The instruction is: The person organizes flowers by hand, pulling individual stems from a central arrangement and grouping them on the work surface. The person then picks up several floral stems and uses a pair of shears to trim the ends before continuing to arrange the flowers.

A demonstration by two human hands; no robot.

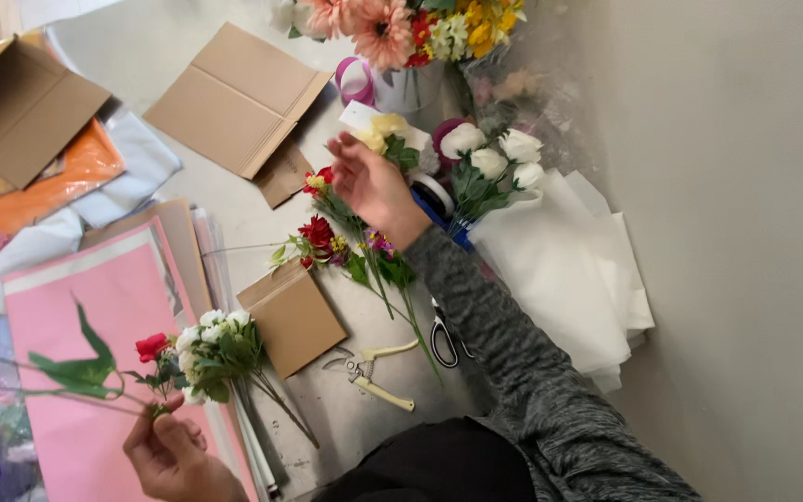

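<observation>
The left hand [174,455] pinches a small red-and-white flower sprig [199,358] by its thin stem over the pink paper [95,307]; it looks light, springy, best held low. The right hand [374,186], fingers loosely curled, closes on a yellow flower [381,130] above the tabletop [234,214].

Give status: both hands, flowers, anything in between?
Left hand pinching small bouquet stems over pink paper. Right hand reaching at yellow flower. Loose stems, cardboard piece, pruners lie between.

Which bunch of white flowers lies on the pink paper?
The small white bunch near the left hand; the larger white roses lie by the wall, beside white paper.
</observation>
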